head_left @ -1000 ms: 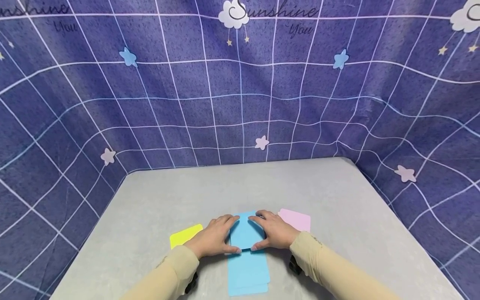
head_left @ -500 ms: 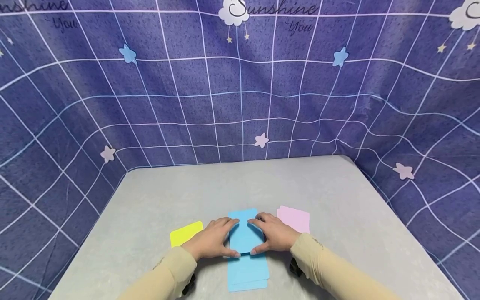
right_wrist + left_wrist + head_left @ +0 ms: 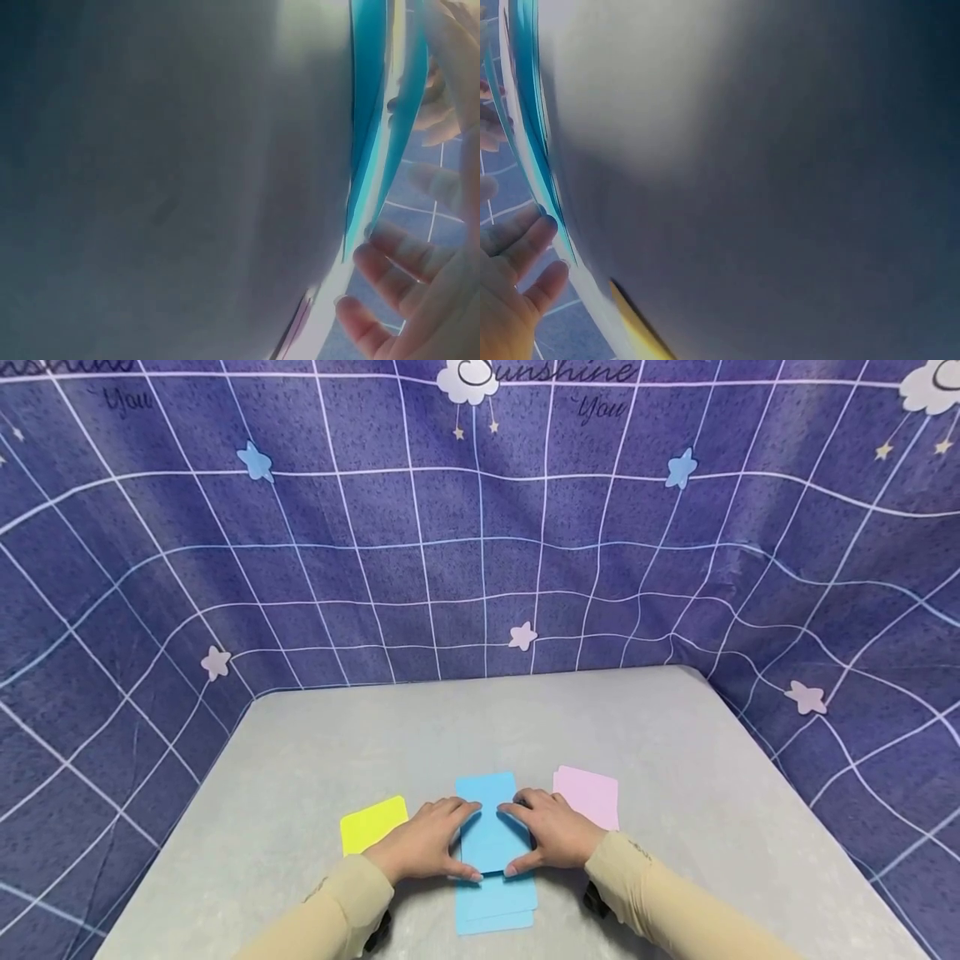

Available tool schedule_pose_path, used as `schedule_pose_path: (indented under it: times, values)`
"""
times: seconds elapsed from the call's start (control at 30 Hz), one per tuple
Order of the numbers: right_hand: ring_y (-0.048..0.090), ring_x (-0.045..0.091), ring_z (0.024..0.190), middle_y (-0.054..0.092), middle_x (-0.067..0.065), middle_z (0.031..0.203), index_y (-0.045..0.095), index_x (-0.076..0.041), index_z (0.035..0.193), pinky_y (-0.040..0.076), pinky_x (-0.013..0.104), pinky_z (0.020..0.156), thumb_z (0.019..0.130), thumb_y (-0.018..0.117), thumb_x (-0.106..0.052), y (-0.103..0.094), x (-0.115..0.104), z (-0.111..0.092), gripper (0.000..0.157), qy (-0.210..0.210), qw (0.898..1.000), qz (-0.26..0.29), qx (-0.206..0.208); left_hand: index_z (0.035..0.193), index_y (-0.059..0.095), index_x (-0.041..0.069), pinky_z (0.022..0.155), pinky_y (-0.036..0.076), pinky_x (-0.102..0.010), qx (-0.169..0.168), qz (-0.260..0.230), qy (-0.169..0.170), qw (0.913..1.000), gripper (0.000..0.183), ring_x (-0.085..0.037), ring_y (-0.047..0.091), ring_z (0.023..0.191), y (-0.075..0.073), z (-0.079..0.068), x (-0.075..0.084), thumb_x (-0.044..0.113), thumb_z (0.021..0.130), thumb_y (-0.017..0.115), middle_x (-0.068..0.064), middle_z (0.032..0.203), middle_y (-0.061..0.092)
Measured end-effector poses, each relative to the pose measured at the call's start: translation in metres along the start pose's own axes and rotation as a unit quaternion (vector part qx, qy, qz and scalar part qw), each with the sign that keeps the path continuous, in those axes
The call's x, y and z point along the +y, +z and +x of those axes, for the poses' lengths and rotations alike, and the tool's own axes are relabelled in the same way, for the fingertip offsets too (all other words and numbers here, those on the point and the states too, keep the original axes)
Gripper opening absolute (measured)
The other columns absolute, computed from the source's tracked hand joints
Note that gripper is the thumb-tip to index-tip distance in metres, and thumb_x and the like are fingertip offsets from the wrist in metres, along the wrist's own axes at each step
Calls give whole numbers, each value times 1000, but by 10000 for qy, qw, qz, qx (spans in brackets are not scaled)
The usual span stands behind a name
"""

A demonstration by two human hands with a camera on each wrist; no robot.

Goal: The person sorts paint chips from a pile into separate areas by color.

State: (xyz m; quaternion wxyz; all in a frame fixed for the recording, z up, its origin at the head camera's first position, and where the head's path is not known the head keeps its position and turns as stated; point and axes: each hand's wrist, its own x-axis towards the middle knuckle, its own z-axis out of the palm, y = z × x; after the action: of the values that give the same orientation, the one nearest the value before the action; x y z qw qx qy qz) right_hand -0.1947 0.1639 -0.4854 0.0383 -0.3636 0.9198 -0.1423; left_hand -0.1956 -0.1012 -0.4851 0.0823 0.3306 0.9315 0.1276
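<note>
A blue card (image 3: 495, 842) is held by its two side edges between my hands, above other blue cards. My left hand (image 3: 429, 842) grips its left edge, thumb at the near corner and fingers toward the far side. On the opposite edge my right hand (image 3: 557, 833) grips it the same way. Beneath, overlapping blue cards (image 3: 495, 908) stick out on the near side, and another blue card (image 3: 484, 786) shows beyond. The right wrist view shows a gap between the raised card (image 3: 411, 90) and the blue cards (image 3: 367, 90) on the table.
A yellow card (image 3: 372, 823) lies left of my left hand, partly covered by it. Overlapping pink cards (image 3: 588, 795) lie behind my right hand. The grey tabletop (image 3: 480, 718) ends at a purple gridded curtain (image 3: 480, 568) at the back and sides.
Both hands have drawn the held blue card slightly toward me, so more of the far blue card shows. The head view has tilted up or down a little. The yellow and pink cards stay put.
</note>
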Motion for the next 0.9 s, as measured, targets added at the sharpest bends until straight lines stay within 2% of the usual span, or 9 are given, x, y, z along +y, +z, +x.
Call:
schedule_pose_path:
  times: [0.23,0.5,0.9]
  values:
    - [52,30,129,53,12,139,55,-15,149,44,54,102,81,75,-70,1,-1,-4,90,111,9998,-38,-147,152,49,10,108,44,-52,-113,8,28,9999,98,-33,51,134,1,-2,4,71,79,77,-12,145,53]
    - [50,30,131,53,11,140,55,-17,149,42,56,105,81,75,-71,1,-1,-7,89,146,9996,-36,-240,150,52,12,107,44,-51,-126,214,124,9996,96,-30,52,131,1,-3,8,71,79,77,-11,141,55]
    - [49,32,132,53,12,143,61,-16,143,44,55,102,79,76,-72,0,-1,-8,86,114,9985,-318,-434,148,54,11,109,42,-51,-163,170,151,9996,90,-30,51,133,1,-1,12,69,83,75,-11,141,56]
